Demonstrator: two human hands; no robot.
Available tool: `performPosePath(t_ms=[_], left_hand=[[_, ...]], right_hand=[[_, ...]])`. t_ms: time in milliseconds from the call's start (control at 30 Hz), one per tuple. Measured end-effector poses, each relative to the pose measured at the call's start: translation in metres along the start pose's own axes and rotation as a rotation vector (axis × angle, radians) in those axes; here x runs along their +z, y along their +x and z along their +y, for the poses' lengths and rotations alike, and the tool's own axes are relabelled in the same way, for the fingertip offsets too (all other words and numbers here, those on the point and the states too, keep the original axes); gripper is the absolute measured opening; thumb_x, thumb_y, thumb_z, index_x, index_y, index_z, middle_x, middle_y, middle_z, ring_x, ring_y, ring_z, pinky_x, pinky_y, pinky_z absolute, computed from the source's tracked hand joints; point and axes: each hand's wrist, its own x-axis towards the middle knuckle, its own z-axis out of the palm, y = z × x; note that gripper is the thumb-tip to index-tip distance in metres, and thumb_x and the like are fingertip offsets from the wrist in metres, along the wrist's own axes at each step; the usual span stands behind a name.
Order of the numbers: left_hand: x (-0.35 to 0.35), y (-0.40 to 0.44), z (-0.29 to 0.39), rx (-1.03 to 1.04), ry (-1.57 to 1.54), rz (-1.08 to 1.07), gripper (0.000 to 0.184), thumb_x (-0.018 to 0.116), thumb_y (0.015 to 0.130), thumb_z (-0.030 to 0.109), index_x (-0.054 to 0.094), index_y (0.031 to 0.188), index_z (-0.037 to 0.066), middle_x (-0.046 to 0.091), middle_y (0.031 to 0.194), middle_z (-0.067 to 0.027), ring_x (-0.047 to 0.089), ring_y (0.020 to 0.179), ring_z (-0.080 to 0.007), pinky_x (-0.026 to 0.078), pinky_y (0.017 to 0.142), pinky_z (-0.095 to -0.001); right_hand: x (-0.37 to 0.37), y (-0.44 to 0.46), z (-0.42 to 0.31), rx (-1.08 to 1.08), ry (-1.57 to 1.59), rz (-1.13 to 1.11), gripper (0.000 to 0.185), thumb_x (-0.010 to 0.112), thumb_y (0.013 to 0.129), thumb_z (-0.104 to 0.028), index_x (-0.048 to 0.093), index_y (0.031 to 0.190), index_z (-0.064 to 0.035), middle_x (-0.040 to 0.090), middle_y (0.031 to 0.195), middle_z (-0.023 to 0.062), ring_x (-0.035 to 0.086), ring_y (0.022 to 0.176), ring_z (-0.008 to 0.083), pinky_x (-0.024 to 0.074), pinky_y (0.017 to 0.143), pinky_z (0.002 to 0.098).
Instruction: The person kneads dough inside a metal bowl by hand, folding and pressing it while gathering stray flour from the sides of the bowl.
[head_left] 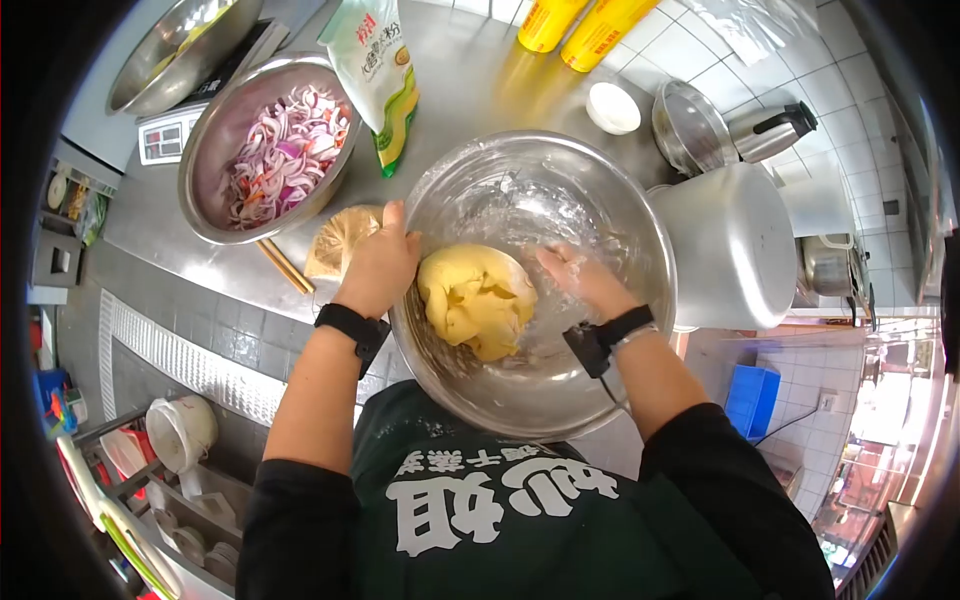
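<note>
A large metal mixing bowl (pixel 630 390) stands in front of me, its inner wall smeared with flour and wet residue. In its left half lies a lump of yellow dough (pixel 478 300), creased and folded on top. My left hand (pixel 383 262) grips the bowl's left rim, close beside the dough. Inside the bowl, my right hand (pixel 583 283) has floury fingers pointing toward the dough, with a small gap between them. It holds nothing that I can see, and its fingers are partly extended.
Left of the bowl are a basin (pixel 200 190) of sliced red onion, a tied bag of brown powder (pixel 340 240) and chopsticks (pixel 285 267). Behind stand a flour bag (pixel 375 80), yellow rolls (pixel 605 35) and a white bowl (pixel 613 108). A big pot (pixel 730 245) crowds the right side.
</note>
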Motion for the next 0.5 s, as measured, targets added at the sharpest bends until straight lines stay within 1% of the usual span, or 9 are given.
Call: performPosePath(t_ms=[33, 67, 100, 167, 233, 333, 367, 467, 500], left_hand=[[-0.002, -0.001, 0.005, -0.023, -0.004, -0.018, 0.044, 0.049, 0.09, 0.016, 0.034, 0.124, -0.007, 0.057, 0.088, -0.0351, 0.056, 0.085, -0.0492, 0.044, 0.071, -0.052], [0.001, -0.001, 0.003, 0.022, 0.001, 0.028, 0.042, 0.048, 0.09, 0.015, 0.034, 0.123, -0.007, 0.058, 0.084, -0.0338, 0.057, 0.081, -0.0484, 0.044, 0.068, -0.0522], [0.008, 0.001, -0.003, 0.066, 0.007, 0.077, 0.041, 0.048, 0.089, 0.014, 0.034, 0.122, -0.006, 0.058, 0.079, -0.0326, 0.058, 0.077, -0.0476, 0.044, 0.066, -0.0524], [0.014, -0.001, -0.011, 0.12, 0.015, 0.145, 0.039, 0.048, 0.089, 0.011, 0.034, 0.12, -0.007, 0.059, 0.073, -0.031, 0.058, 0.073, -0.0471, 0.044, 0.063, -0.0531], [0.012, 0.0, -0.01, 0.095, 0.024, 0.145, 0.039, 0.048, 0.089, 0.011, 0.034, 0.12, -0.007, 0.059, 0.072, -0.0311, 0.058, 0.073, -0.0471, 0.044, 0.063, -0.0533], [0.008, -0.006, -0.003, 0.056, 0.032, 0.115, 0.038, 0.049, 0.089, 0.011, 0.035, 0.119, -0.007, 0.058, 0.071, -0.0307, 0.058, 0.072, -0.0471, 0.045, 0.062, -0.0532], [0.008, -0.006, -0.005, 0.075, 0.047, 0.121, 0.038, 0.049, 0.089, 0.011, 0.035, 0.119, -0.007, 0.058, 0.071, -0.0306, 0.058, 0.072, -0.0471, 0.045, 0.062, -0.0531], [0.007, -0.004, -0.008, 0.083, 0.058, 0.104, 0.038, 0.048, 0.089, 0.013, 0.035, 0.119, -0.006, 0.059, 0.073, -0.0306, 0.058, 0.072, -0.0471, 0.045, 0.063, -0.0529], [0.005, -0.003, -0.007, 0.069, 0.064, 0.079, 0.038, 0.048, 0.09, 0.013, 0.035, 0.12, -0.006, 0.059, 0.073, -0.0306, 0.058, 0.073, -0.047, 0.045, 0.064, -0.0528]], right_hand=[[0.009, 0.0, 0.004, 0.027, 0.04, 0.036, 0.071, 0.042, 0.089, -0.059, 0.045, 0.128, 0.0003, 0.059, 0.114, 0.0234, 0.058, 0.106, 0.0285, 0.043, 0.092, 0.0394], [0.018, 0.0, 0.006, 0.053, 0.082, 0.073, 0.074, 0.038, 0.09, -0.06, 0.043, 0.13, 0.0027, 0.058, 0.115, 0.0247, 0.058, 0.107, 0.0293, 0.043, 0.092, 0.0391], [0.04, -0.011, -0.014, -0.035, 0.235, 0.094, 0.077, 0.035, 0.091, -0.06, 0.039, 0.131, 0.0054, 0.057, 0.115, 0.027, 0.058, 0.106, 0.0313, 0.0428, 0.093, 0.039], [0.071, 0.006, -0.004, 0.027, 0.307, 0.108, 0.081, 0.037, 0.091, -0.06, 0.033, 0.131, 0.0099, 0.055, 0.116, 0.0284, 0.06, 0.099, 0.0363, 0.0454, 0.089, 0.0391], [0.061, -0.055, -0.088, -0.046, 0.161, 0.16, 0.075, 0.044, 0.091, -0.052, 0.033, 0.127, 0.0132, 0.055, 0.109, 0.0317, 0.062, 0.09, 0.0397, 0.0498, 0.077, 0.0421], [0.109, -0.051, -0.091, -0.205, -0.356, 0.324, 0.056, 0.053, 0.089, -0.041, 0.041, 0.113, 0.0086, 0.058, 0.092, 0.0322, 0.062, 0.078, 0.0408, 0.0505, 0.067, 0.0455], [0.114, -0.044, -0.088, -0.281, -0.363, 0.373, 0.049, 0.057, 0.086, -0.033, 0.041, 0.109, 0.0073, 0.058, 0.078, 0.0292, 0.06, 0.067, 0.0425, 0.0484, 0.059, 0.0486], [0.109, -0.014, -0.078, -0.22, -0.373, 0.171, 0.05, 0.055, 0.087, -0.035, 0.042, 0.108, 0.0077, 0.06, 0.074, 0.0255, 0.061, 0.066, 0.0412, 0.0487, 0.059, 0.0474], [0.11, -0.008, -0.075, -0.223, -0.385, 0.168, 0.051, 0.054, 0.087, -0.036, 0.042, 0.109, 0.0083, 0.06, 0.073, 0.0247, 0.061, 0.066, 0.041, 0.0488, 0.06, 0.0473]])
